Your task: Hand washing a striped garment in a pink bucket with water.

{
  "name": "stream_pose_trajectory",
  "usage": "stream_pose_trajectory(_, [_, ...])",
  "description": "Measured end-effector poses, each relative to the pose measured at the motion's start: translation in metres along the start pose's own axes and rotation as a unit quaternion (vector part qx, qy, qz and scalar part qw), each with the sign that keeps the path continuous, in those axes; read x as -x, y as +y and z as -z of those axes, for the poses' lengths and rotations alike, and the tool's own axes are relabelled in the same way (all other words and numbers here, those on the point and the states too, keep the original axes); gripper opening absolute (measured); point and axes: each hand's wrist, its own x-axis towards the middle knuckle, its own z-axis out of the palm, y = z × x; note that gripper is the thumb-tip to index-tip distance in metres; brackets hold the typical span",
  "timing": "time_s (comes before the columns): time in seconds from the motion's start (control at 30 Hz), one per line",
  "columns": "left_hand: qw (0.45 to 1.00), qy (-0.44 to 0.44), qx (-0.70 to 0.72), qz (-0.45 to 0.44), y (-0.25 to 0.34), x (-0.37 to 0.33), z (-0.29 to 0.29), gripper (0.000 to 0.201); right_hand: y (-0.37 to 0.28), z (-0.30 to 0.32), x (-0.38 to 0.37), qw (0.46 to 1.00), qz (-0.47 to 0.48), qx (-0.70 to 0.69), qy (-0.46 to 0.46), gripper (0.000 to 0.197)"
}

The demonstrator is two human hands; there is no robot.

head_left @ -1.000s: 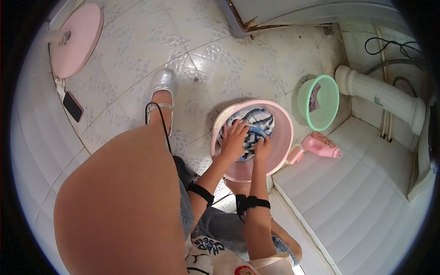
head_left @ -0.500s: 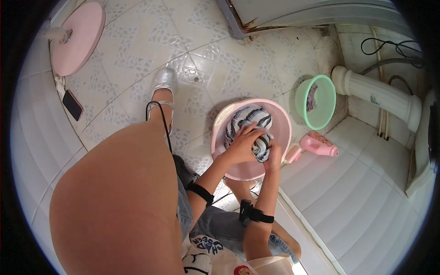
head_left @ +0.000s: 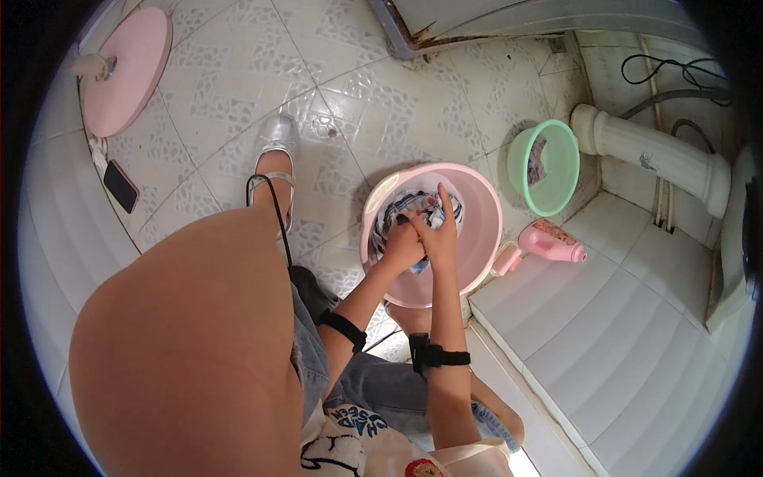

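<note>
A wet-looking striped cloth (head_left: 391, 208), white with dark and bluish bands, lies bunched in a pink basin (head_left: 479, 274) in front of me. My left hand (head_left: 403, 248) is closed on part of it, its fingers curled in. Pressed against it from the right, my right hand (head_left: 439, 238) grips the cloth as well, with one finger stretched out along the far side. A bit of cloth hangs below the two hands. The hands hide the middle of the bundle.
Beyond the basin at right stands a green basin (head_left: 521, 171) with a greyish-purple cloth (head_left: 537, 163). Close by lie a pink bottle (head_left: 550, 242) and a pink-and-white brush-like item (head_left: 506, 259). A phone (head_left: 121, 188) and a round pink stand base (head_left: 131, 71) are at far left.
The rolled cloth held up between my hands has come down and loosened into the basin. Both hands moved slightly left and closer together; a right finger now points away from me.
</note>
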Motion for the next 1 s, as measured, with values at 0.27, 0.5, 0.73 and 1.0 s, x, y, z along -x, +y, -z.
stream_pose_trajectory(0.27, [0.989, -0.135, 0.05, -0.012, -0.003, 0.014, -0.018, 0.052, 0.01, 0.008, -0.008, 0.958, -0.191, -0.174, 0.123, 0.025])
stream_pose_trajectory(0.5, [0.998, -0.01, -0.038, 0.054, 0.017, 0.017, 0.004, 0.034, 0.01, -0.002, -0.008, 0.885, -0.244, -0.368, 0.145, 0.037])
stream_pose_trajectory(0.73, [0.996, 0.016, -0.091, 0.009, 0.02, 0.016, 0.004, 0.024, 0.016, 0.007, -0.007, 0.8, -0.275, -0.511, 0.149, 0.037])
stream_pose_trajectory(1.0, [0.996, 0.008, 0.087, -0.011, 0.012, 0.008, 0.002, 0.054, 0.073, 0.037, 0.017, 0.908, -0.218, -0.303, 0.191, 0.046])
